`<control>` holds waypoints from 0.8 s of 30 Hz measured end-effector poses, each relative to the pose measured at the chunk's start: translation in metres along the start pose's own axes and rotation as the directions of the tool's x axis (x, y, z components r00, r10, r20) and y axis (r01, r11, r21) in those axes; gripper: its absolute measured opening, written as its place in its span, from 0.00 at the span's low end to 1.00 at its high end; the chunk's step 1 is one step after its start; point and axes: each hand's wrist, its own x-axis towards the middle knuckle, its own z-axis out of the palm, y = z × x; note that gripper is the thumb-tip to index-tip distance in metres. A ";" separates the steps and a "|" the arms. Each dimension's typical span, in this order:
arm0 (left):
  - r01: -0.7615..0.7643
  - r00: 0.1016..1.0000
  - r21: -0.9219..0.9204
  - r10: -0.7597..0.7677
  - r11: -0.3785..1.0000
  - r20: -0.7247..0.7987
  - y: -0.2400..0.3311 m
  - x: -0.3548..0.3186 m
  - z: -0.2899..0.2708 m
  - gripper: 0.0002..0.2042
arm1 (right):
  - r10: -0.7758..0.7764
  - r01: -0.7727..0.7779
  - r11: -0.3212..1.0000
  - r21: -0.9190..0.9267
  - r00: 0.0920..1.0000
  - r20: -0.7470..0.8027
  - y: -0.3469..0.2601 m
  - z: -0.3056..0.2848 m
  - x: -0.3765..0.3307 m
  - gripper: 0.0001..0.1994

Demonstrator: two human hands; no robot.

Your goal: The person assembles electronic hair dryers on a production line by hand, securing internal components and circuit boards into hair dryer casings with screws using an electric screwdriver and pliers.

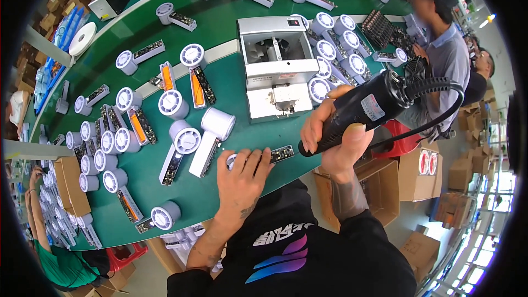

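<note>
The left hand point(242, 173) lies flat, its grip open, pressing a small fan unit point(275, 155) to the green counter point(231, 82) near its front edge. The right hand point(330, 132), grip closed round the handle, holds a black heat gun point(368, 107) raised just right of the unit, nozzle end low by the unit's board end. Judgement: keep the unit pinned and fingers clear of the nozzle (the fingertips sit close). Below the right hand, an open cardboard box point(379, 187) stands on the floor; contents cannot be made out.
</note>
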 end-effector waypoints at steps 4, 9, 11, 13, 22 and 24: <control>-0.001 1.000 -0.005 0.001 1.000 0.007 0.000 0.001 -0.002 0.16 | 0.006 -0.006 1.000 -0.001 1.000 0.006 0.006 -0.006 -0.002 0.37; 0.006 1.000 -0.005 -0.006 1.000 0.012 0.001 -0.001 -0.001 0.16 | 0.031 -0.031 0.998 0.062 0.999 -0.008 0.015 -0.015 -0.010 0.36; 0.006 1.000 -0.011 -0.005 1.000 0.009 0.000 -0.001 -0.001 0.16 | 0.026 -0.028 0.994 0.102 0.999 0.027 0.014 -0.017 -0.013 0.34; 0.006 1.000 -0.016 -0.006 1.000 0.009 -0.001 -0.002 -0.001 0.16 | 0.040 -0.042 0.996 0.082 0.999 0.018 0.012 -0.013 -0.009 0.33; -0.013 1.000 -0.005 0.013 1.000 0.026 0.000 0.002 -0.005 0.16 | -0.054 0.035 0.975 0.218 0.995 0.083 0.016 -0.016 -0.026 0.33; -0.012 1.000 -0.015 0.012 1.000 0.013 -0.001 0.004 -0.005 0.16 | -0.046 0.025 0.983 0.182 0.993 0.111 0.014 -0.017 -0.027 0.32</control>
